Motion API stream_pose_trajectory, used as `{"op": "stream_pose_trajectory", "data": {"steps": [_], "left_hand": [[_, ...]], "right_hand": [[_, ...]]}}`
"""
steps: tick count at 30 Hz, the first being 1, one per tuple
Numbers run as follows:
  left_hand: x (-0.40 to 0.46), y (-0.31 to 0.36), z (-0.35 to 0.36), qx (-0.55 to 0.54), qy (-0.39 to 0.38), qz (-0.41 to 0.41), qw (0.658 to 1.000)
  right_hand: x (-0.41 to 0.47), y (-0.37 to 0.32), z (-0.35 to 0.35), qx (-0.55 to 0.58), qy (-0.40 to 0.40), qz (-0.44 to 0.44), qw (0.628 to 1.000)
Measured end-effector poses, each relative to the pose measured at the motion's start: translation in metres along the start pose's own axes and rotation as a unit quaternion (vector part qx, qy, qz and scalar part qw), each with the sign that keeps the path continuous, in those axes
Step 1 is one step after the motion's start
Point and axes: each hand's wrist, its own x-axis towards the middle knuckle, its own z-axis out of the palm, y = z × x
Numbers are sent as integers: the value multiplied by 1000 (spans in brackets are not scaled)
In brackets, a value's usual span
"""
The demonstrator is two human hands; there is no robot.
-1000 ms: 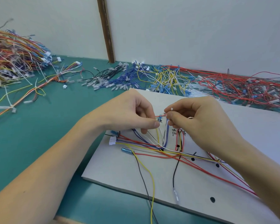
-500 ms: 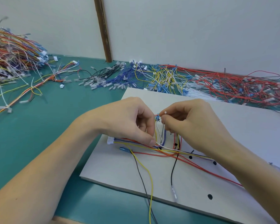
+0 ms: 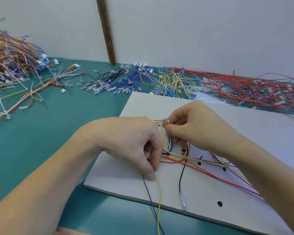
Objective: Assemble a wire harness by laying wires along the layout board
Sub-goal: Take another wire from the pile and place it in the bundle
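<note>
At centre frame our left hand point(image 3: 134, 143) curls down, pinching the wire bundle point(image 3: 175, 158) against the white layout board point(image 3: 126, 175); our right hand point(image 3: 197, 129) just beside it pinches wire ends with a white tip point(image 3: 168, 122).

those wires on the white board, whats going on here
A person is building a wire harness on a flat white layout board that lies on a teal table. The right hand pinches a small white cable tie at the upright bunch of coloured wires. The left hand holds wires down against the board, where a thin yellow wire runs out below its fingers.
</note>
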Motion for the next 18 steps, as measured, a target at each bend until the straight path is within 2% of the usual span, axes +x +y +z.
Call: {"op": "stream_pose_trajectory", "data": {"steps": [7,12,18], "left_hand": [[-1,9,4,60,48,-13,997],[-4,10,7,118,133,-43,983],[-20,0,37,26,254,-26,966]], "right_hand": [[-5,-1,2,2,16,5,1000],[-10,2,4,-16,36,-6,999],[-10,2,1,-20,21,-22,999]]}}
